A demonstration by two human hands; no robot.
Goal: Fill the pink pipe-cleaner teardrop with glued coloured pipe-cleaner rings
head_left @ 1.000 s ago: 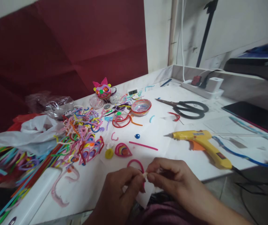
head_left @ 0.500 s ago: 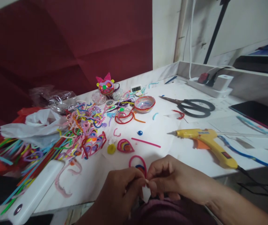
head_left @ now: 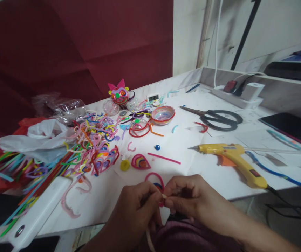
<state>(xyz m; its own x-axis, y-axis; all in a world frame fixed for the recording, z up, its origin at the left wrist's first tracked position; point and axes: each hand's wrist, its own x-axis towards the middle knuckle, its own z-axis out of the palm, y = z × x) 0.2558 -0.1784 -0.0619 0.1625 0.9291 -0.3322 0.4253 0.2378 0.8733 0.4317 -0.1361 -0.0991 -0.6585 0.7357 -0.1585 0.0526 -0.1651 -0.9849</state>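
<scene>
Both my hands are at the table's front edge, fingertips pinched together and almost touching. Between them shows the light tip of a pale pipe cleaner [head_left: 164, 196]; a pale length also hangs below my left hand [head_left: 139, 206]. My right hand [head_left: 192, 199] pinches the tip from the other side. Just beyond the fingertips lies a magenta pipe-cleaner loop [head_left: 154, 174] with a blue and orange inside, partly hidden by my fingers. A finished teardrop-shaped pipe-cleaner piece [head_left: 140, 161], a yellow coil [head_left: 124, 165] and a straight magenta pipe cleaner [head_left: 164, 158] lie further off.
On the right are a yellow glue gun [head_left: 231, 157], black-handled scissors [head_left: 218, 119] and a power strip [head_left: 237, 98]. Tangled pipe cleaners [head_left: 95, 134] and a white plastic bag [head_left: 40, 140] fill the left. A decorated ball [head_left: 118, 94] and a bowl [head_left: 163, 115] stand behind.
My hands have risen slightly, still pinched together. The pale tip shows more clearly between the fingertips, and a pale length now hangs below my left hand.
</scene>
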